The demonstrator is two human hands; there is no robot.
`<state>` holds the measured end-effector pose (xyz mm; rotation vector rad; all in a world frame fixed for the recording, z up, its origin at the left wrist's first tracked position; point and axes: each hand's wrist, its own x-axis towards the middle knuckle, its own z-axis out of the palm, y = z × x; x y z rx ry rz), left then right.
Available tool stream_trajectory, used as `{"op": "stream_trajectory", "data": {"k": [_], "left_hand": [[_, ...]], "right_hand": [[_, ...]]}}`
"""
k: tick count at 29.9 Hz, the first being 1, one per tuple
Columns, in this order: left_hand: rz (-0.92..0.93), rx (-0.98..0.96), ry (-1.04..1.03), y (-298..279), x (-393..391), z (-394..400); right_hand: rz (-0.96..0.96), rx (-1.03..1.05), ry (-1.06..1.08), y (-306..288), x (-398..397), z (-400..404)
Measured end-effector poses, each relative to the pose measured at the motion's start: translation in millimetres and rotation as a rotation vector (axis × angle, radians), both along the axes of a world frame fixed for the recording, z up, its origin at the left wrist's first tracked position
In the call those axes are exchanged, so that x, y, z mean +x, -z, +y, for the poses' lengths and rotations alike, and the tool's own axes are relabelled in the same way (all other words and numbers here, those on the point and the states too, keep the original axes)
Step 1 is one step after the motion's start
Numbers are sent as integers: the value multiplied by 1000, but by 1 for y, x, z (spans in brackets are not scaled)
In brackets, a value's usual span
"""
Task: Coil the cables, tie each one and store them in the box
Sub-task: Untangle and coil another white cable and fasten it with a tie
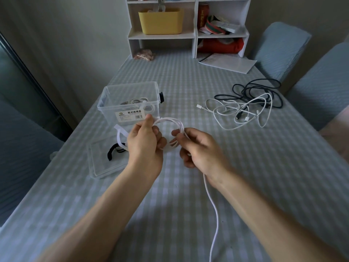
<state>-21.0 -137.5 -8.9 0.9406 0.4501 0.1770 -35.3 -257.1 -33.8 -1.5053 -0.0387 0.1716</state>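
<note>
I find the white cable (171, 121) partly coiled, its loops held above the tabletop (245, 157) just in front of the clear box (130, 99). My left hand (144, 140) pinches the coil's left side, fingers curled round the loops. My right hand (198, 148) grips the right side, fingers curled; the free tail runs beneath that wrist towards me. The box is open and holds coiled cables. Its lid (105, 161) lies beside it, carrying a black strap (111, 151) and a white strap (120, 138). A tangle of cables (247, 106), white and dark, lies well apart to the right.
</note>
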Motion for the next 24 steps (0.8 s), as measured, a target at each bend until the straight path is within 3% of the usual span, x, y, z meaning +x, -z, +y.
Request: {"op": "stream_trajectory", "data": {"k": [4,8,10,15,19,21,24], "left_hand": [[-10,-24,62,-1,-4,-5],[-53,-107,181,-3,-7,-4],[-73,-158,277,-5,-6,0],[-22,-44,624,-11,-2,15],[-1,311,751,-9,-1,18],[-28,364,727,-5,-1,13],[-60,256,590,-2,0,8]], "right_hand": [[-26,-3,98,-1,1,2],[133,384,79,-3,7,0],[164,471,51,-4,9,-3],[3,44,-56,-11,11,-22],[-63,-218,-209,-15,10,-31],[-31,-195,-214,-14,8,-31],[142,121,-203,-13,7,-27]]}}
